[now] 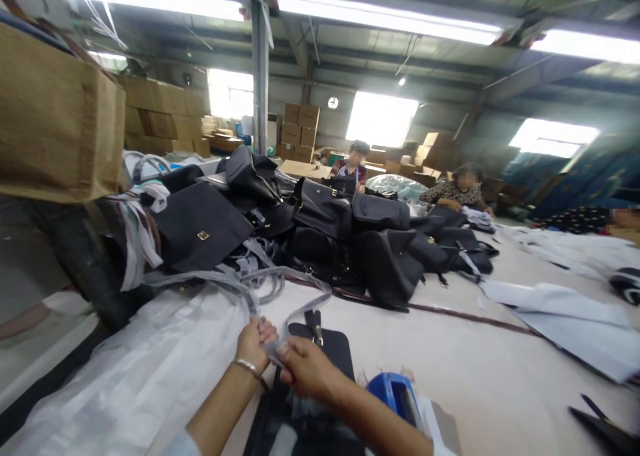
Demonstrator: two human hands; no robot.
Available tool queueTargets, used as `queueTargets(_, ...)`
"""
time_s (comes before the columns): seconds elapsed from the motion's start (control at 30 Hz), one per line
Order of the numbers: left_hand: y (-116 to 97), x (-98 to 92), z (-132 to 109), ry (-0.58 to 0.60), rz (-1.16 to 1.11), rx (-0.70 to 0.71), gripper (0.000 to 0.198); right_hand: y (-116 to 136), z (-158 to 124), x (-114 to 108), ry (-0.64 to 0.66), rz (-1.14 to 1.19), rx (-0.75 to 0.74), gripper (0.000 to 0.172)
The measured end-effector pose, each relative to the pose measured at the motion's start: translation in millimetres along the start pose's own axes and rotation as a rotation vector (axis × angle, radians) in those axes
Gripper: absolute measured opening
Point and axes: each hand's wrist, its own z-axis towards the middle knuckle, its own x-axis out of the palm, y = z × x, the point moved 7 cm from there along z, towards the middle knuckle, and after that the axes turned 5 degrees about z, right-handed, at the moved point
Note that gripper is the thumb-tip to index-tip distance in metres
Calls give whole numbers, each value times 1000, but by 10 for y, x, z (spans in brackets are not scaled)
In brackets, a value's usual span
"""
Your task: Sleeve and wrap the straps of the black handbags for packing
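Observation:
My left hand point(257, 347) is closed around a long grey strap wrapped in clear plastic point(295, 311). Close beside it, my right hand point(306, 368) pinches the same wrapped strap. The strap loops back toward the pile of black bags point(320, 209). Beneath my hands lies a black bag point(337, 349) with a small buckled tab at its top, partly hidden by my arms. A blue tape dispenser point(395, 396) stands to the right of my right forearm.
White plastic sheeting point(135, 369) covers the left side. White sheets point(570, 316) and a black piece point(603, 426) lie at the right. A large cardboard box point(55, 116) is at upper left. Several people sit beyond the bags on the table point(475, 369).

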Motion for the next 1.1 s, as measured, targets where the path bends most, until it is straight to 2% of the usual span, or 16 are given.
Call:
queueTargets(0.07, 86, -100, 85, -20, 11, -17, 29, -66, -59, -27, 6, -8, 1, 31)
queueTargets(0.13, 99, -114, 107, -30, 28, -23, 28, -110, -130, -51, 14, -6, 26, 31)
queueTargets(0.23, 48, -41, 57, -26, 54, 10, 29, -126, -198, -70, 8, -43, 27, 30)
queueTargets(0.4, 13, 51, -93, -5, 93, 137, 30, -161, -196, -85, -88, -143, -89, 30)
queueTargets(0.57, 42, 114, -223, 6, 139, 274, 31, -192, -176, -75, -153, -186, -214, 39)
queueTargets(0.7, 78, 181, -288, 30, 182, 347, 42, -185, -180, -69, -163, -180, -250, 44)
queueTargets(0.87, 68, 189, -319, 45, 239, 448, 49, -121, -215, -43, -110, -82, -265, 37)
queueTargets(1.03, 82, 183, -333, 68, 289, 496, 48, -121, -183, -65, -166, -74, -246, 27)
queueTargets(1.1, 109, 189, -344, 79, 308, 497, 48, -121, -155, -77, -196, -119, -249, 28)
